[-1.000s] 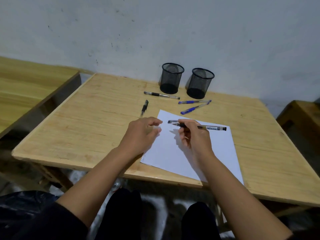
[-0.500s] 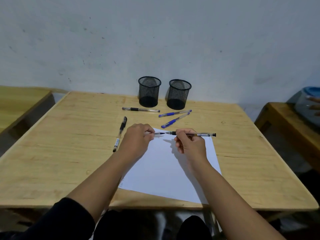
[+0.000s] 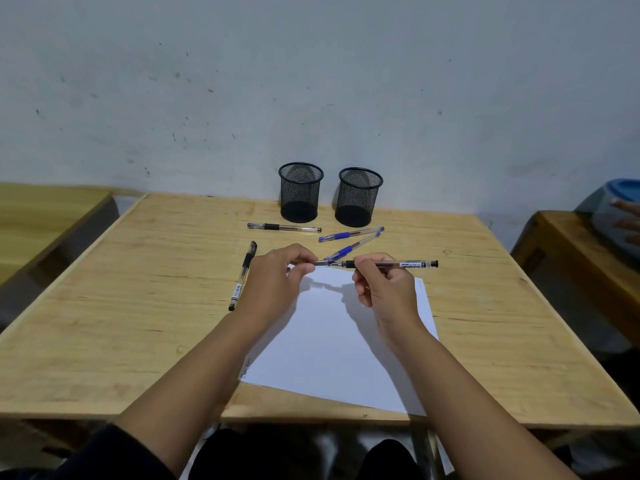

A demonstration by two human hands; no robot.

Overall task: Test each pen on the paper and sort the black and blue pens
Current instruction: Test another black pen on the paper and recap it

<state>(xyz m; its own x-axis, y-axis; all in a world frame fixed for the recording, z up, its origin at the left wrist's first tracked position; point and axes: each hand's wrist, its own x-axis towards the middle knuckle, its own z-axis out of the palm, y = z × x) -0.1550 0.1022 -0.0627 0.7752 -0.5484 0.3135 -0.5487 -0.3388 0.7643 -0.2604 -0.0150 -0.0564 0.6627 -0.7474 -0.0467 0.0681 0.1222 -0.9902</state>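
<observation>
Both hands hover above the paper [image 3: 332, 344]: the right hand [image 3: 384, 289] grips a black pen [image 3: 391, 264] by its barrel, level, while the left hand [image 3: 277, 282] pinches its cap [image 3: 320, 263] at the tip end.

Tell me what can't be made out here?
- Head view: the held pen's tip, hidden by the left hand's fingers.
- Writing at the paper's near-left corner: too small to read.
- Label on the left black pen: too small.
- Blue-lidded container at right: cut off by the frame edge.
- Whether the cups hold anything: dark mesh obscures it.
</observation>
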